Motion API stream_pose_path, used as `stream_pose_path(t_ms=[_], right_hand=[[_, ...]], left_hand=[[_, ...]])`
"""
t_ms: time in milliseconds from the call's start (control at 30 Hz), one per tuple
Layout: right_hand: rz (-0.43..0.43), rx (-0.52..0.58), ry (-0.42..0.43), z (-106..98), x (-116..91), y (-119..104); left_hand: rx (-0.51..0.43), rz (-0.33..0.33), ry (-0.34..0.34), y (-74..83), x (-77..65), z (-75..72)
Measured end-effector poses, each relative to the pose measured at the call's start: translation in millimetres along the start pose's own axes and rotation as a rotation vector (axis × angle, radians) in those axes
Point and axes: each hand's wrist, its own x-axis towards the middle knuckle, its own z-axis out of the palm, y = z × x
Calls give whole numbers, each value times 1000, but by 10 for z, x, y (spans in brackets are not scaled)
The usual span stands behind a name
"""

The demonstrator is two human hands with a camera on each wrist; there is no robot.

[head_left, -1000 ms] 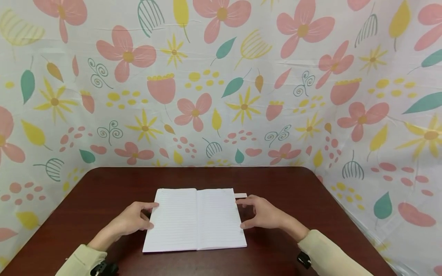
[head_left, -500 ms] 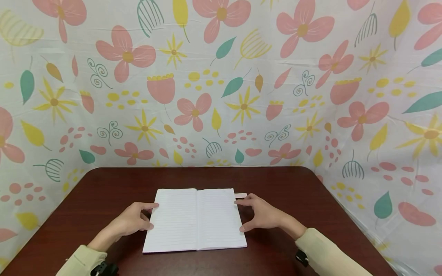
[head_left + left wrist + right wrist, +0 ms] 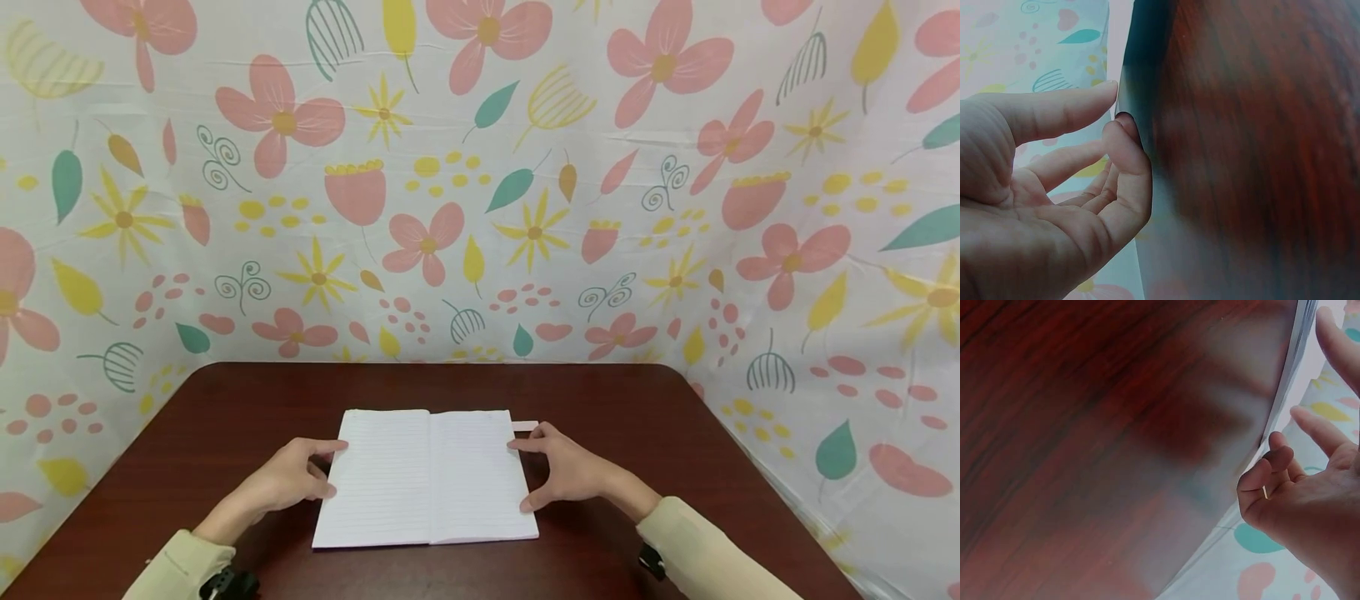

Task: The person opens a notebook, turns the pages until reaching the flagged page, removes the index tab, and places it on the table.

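Note:
An open notebook (image 3: 390,483) with lined white pages lies flat on the table. At its left edge, my left hand (image 3: 281,477) has thumb and index fingertips over the page margin; in the left wrist view the curled fingers (image 3: 1130,147) meet the edge from the table side. My right hand (image 3: 576,467) is at the opposite edge, its thumb and index finger spread apart with their tips on the right page. Its other fingers (image 3: 1260,478) are bent beside the notebook, as the right wrist view shows. Beyond the right page's upper corner sticks out a narrow white strip (image 3: 525,426).
The dark red-brown table (image 3: 442,383) has a glossy top that mirrors the hands and pages. A white curtain (image 3: 480,183) printed with flowers and leaves stands behind it and along both sides.
My right thumb has slid slightly toward the near edge, and the index fingertip sits a little farther onto the page. The left hand and notebook stay in place.

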Motion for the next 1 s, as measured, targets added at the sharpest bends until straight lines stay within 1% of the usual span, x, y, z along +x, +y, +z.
stream_pose_path(t_ms=[233,533,767,1000], right_hand=[[-4,7,-8,30,8,-3],[0,-1,-2,58,25,7],[-3,30,-4,86,52,-13],[-29,-14,24,135,105,-35]], left_hand=[[6,-20,8,10,-9,9],[-4,-11,5,8,-6,2],[2,-20,13,28,-7,2],[15,-21,27,29,-10,15]])
